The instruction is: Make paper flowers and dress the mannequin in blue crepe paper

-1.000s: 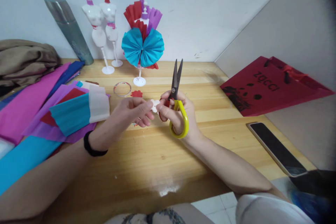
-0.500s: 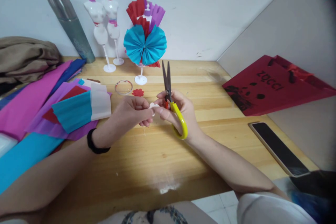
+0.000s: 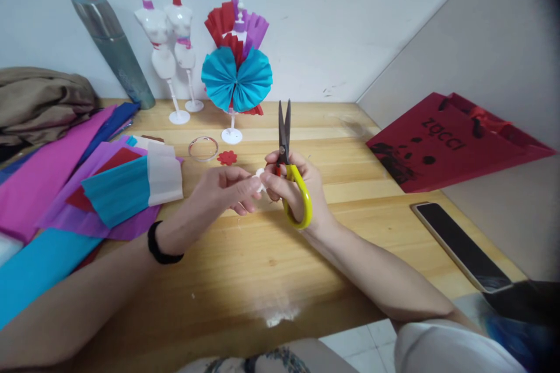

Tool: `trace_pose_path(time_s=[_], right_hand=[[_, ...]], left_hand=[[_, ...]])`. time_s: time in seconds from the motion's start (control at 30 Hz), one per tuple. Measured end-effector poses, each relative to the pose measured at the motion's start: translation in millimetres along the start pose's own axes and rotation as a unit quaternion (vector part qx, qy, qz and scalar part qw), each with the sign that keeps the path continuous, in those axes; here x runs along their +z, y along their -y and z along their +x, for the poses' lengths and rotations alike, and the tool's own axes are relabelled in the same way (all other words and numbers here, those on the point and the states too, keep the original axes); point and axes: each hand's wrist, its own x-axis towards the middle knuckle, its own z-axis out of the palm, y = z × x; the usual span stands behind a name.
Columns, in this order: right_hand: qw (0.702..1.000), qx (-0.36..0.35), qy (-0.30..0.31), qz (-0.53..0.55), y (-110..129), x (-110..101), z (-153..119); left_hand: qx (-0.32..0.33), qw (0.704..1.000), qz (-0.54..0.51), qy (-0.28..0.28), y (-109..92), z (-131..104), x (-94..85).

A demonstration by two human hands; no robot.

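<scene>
Between the fingertips of my left hand (image 3: 230, 189) is a small white paper piece (image 3: 261, 179). My right hand (image 3: 301, 186) touches the same piece with its thumb and fingers, and the yellow-handled scissors (image 3: 301, 204) hang on that hand, blades up and slightly apart. A red paper flower (image 3: 227, 157) lies on the wooden table (image 3: 245, 280) beyond my left hand, beside a clear ring of tape (image 3: 203, 149). Behind them stands a small dress form (image 3: 232, 136) with red and purple pleats and a blue pleated paper bow (image 3: 237, 79).
Two bare white dress forms (image 3: 163, 61) and a leaning bottle (image 3: 114, 49) stand by the wall. Colored paper sheets (image 3: 118, 189) and brown cloth (image 3: 44, 102) lie at left. A red bag (image 3: 455, 140) and a phone (image 3: 461, 245) are at right.
The white piece and my left fingertips have shifted slightly right. The scissors have turned a little, with their blades tilting more to the right. The whole view has shifted slightly.
</scene>
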Motion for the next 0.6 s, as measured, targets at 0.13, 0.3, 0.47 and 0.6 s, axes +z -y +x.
trace_pose_path(time_s=[0.13, 0.3, 0.47, 0.6], right_hand=[[1.0, -0.005, 0.018, -0.006, -2.0, 0.2, -2.5], [1.0, 0.013, 0.016, 0.005, -0.2, -2.6, -2.8], [1.0, 0.005, 0.019, -0.001, 0.1, -4.1, -1.9], [0.999, -0.008, 0.047, -0.02, -0.9, -3.7, -2.3]], left_hand=[[-0.001, 0.998, 0.027, -0.061, -0.9, -3.9, 11.7], [-0.004, 0.998, 0.007, -0.06, -4.7, -5.2, 8.8], [-0.006, 1.0, -0.008, -0.017, -3.6, -3.4, 0.8], [-0.025, 0.999, -0.021, 0.015, -2.7, -2.7, -2.9]])
